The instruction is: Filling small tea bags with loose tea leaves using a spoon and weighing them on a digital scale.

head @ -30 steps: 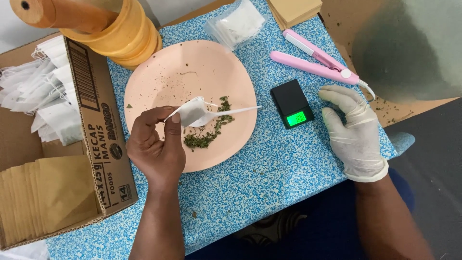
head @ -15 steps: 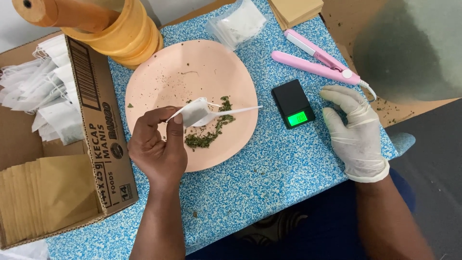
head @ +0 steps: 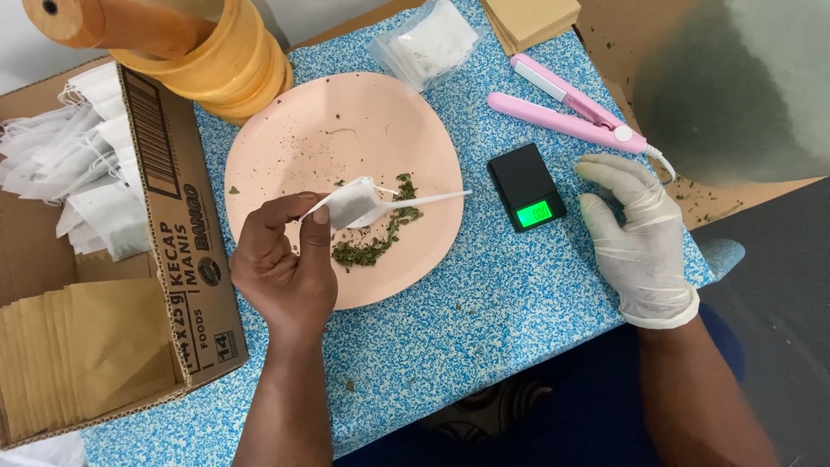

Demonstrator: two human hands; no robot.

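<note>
A speckled blue table [head: 519, 303] carries everything, and the round pink plate [head: 285, 130] at its middle serves as the landmark. Left of the plate stands an open brown cardboard box [head: 186, 259] with dark printing on its side wall; white tea bags [head: 78, 173] are heaped in its far part and flat brown envelopes [head: 78, 355] are stacked in its near part. Beyond the plate's far-left edge sits a stack of yellow tape rolls [head: 225, 69]. Beyond its far-right edge lies a clear bag of white sachets [head: 428, 39], and further right more brown envelopes.

Right of the plate lies a pink heat sealer [head: 566, 117], its two arms spread in a narrow V. Nearer, just beside the plate's right edge, sits a small black pocket scale [head: 525, 186] with a lit green display.

The left hand [head: 285, 268], bare, comes up over the plate's near edge, thumb and fingers pinching a small white tea bag [head: 350, 203] together with a white plastic spoon [head: 424, 201]. The spoon's long axis runs left to right, its free end pointing right towards the scale. Under them a small pile of dried green leaves [head: 367, 246] lies on the plate.

The right hand [head: 635, 238], in a white glove, rests palm down on the table right of the scale, fingers loosely spread, holding nothing.
</note>
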